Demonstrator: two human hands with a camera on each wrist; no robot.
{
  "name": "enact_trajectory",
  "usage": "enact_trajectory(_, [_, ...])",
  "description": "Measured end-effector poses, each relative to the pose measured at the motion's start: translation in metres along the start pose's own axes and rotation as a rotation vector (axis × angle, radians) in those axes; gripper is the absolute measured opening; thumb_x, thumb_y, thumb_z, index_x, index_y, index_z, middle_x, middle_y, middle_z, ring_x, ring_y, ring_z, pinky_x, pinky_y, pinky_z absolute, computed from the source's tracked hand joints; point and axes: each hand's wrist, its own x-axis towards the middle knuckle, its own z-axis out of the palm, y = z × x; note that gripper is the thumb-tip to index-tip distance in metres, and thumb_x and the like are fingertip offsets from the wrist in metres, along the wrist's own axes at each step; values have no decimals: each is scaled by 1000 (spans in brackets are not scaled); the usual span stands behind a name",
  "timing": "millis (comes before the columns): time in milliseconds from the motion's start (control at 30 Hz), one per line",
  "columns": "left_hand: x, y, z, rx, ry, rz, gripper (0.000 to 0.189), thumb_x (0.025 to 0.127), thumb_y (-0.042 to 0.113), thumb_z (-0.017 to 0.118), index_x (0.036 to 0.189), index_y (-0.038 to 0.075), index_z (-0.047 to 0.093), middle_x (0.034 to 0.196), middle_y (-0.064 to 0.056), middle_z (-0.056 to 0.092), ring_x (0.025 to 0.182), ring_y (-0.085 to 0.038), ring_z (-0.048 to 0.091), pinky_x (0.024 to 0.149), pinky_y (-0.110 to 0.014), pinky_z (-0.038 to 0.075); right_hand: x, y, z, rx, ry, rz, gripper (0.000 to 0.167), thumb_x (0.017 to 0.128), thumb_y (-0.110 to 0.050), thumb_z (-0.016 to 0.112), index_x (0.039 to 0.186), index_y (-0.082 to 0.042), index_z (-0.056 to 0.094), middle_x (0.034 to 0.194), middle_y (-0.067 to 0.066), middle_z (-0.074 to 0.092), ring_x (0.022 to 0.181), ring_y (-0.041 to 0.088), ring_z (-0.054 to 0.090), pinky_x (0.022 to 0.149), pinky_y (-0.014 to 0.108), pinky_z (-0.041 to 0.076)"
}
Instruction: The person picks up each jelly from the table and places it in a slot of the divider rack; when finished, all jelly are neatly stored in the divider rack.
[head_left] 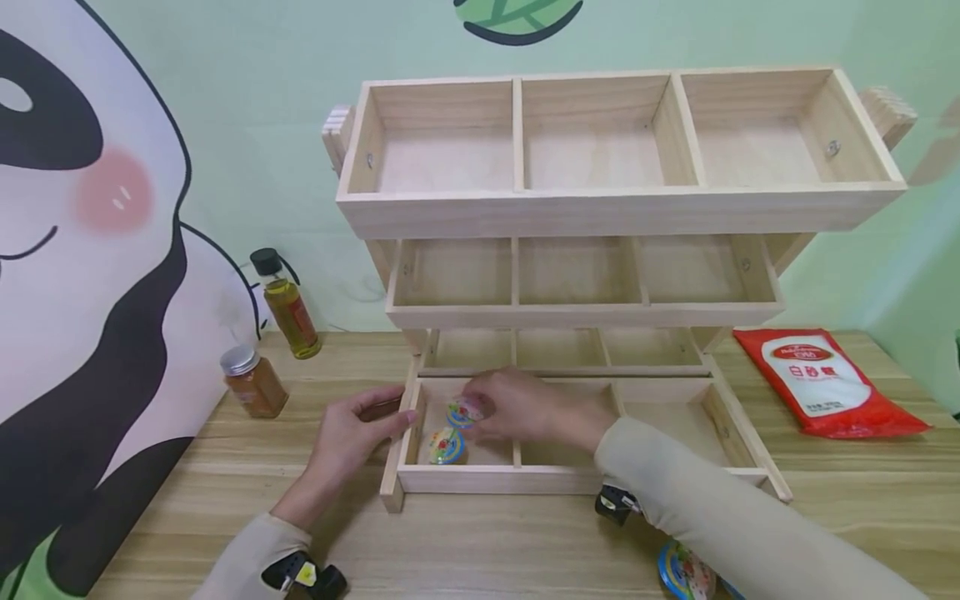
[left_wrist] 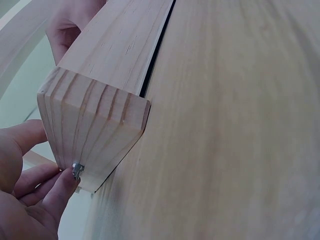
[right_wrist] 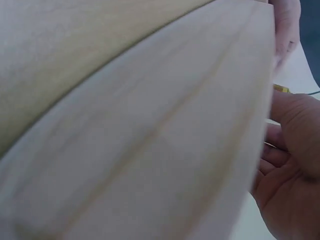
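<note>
A wooden tiered rack [head_left: 525, 479] stands on the table, its trays split into compartments. My left hand [head_left: 352, 442] grips the left side of its lowest tier; in the left wrist view the thumb lies by a metal bolt [left_wrist: 77, 170] on the wood's end. My right hand [head_left: 525, 406] reaches into the lowest tier's left compartment. Its fingers pinch a small round pack with a colourful printed top [head_left: 461, 412], partly hidden by them. A similar round pack with a blue rim [head_left: 447, 446] lies just in front. In the right wrist view, wood hides my right fingertips.
An oil bottle [head_left: 292, 317] and a brown spice jar [head_left: 255, 383] stand at left. A red and white bag [head_left: 828, 383] lies at right. More blue-rimmed round packs [head_left: 684, 571] sit near the front, partly under my right sleeve. The upper trays overhang the lowest one.
</note>
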Motion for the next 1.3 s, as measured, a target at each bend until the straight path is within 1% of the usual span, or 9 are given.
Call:
enact_trajectory(133, [0, 0, -1, 0, 3, -2, 53, 92, 18, 86, 138, -2, 68, 135, -20, 70, 126, -33, 66, 95, -33, 58, -1, 0, -4, -1, 0, -40, 31, 92, -12, 85, 118, 1, 75, 98, 3, 72, 89, 19, 65, 81, 28, 54])
enact_trajectory(200, [0, 0, -1, 0, 1, -4, 53, 92, 18, 86, 138, -2, 68, 135, -20, 70, 126, -33, 66, 95, -33, 58, 0, 0, -4, -4, 3, -51, 27, 92, -10, 84, 115, 1, 76, 97, 3, 73, 87, 17, 65, 81, 27, 55])
enact_trajectory(367, [0, -1, -1, -5, -1, 0, 54, 92, 19, 86, 138, -3, 68, 134, -20, 70, 126, -33, 66, 93, -30, 58, 1, 2, -1, -14, 27, -58, 24, 93, -9, 82, 114, 1, 77, 99, 5, 74, 90, 18, 67, 82, 29, 56])
enact_trajectory(567, [-1, -2, -1, -8, 1, 15, 53, 92, 19, 86, 137, -4, 68, 133, -20, 71, 125, -33, 67, 90, -24, 57, 4, 3, 2, -17, 58, -55, 21, 94, -7, 80, 113, 1, 77, 102, 9, 76, 95, 22, 70, 85, 30, 57])
enact_trajectory(767, [-1, -2, -1, -17, 0, 18, 53, 92, 18, 86, 136, -4, 68, 133, -20, 71, 125, -33, 67, 88, -22, 57, 8, 0, 5, -35, 79, -45, 19, 93, -9, 82, 110, -1, 79, 98, 6, 75, 90, 17, 68, 82, 28, 56])
enact_trajectory(933, [0, -3, -1, -31, 0, 23, 53, 92, 16, 87, 136, -5, 68, 132, -21, 71, 124, -32, 67, 86, -19, 56, 10, -3, 7, -14, 89, -30, 17, 92, -12, 84, 106, -4, 78, 88, -1, 70, 81, 12, 60, 77, 26, 53])
enact_trajectory(1033, [0, -2, 0, -32, -3, 25, 53, 92, 16, 86, 136, -5, 68, 132, -21, 71, 124, -32, 67, 86, -19, 56, 12, -5, 8, -4, 91, -32, 14, 92, -12, 85, 102, -5, 77, 86, -2, 69, 79, 11, 59, 76, 26, 52])
enact_trajectory(1167, [0, -2, 0, -25, -5, 24, 52, 92, 18, 86, 137, -4, 68, 133, -21, 71, 124, -33, 67, 86, -21, 57, 13, -6, 10, 1, 91, -26, 13, 93, -10, 83, 103, -4, 77, 91, 1, 72, 85, 14, 64, 81, 29, 55])
enact_trajectory(1300, [1, -2, 0, -26, -6, 26, 52, 92, 17, 86, 136, -5, 68, 133, -21, 71, 124, -33, 67, 87, -22, 57, 13, -6, 11, 21, 85, -4, 20, 94, -11, 81, 112, -2, 76, 101, 5, 75, 96, 20, 69, 89, 33, 57])
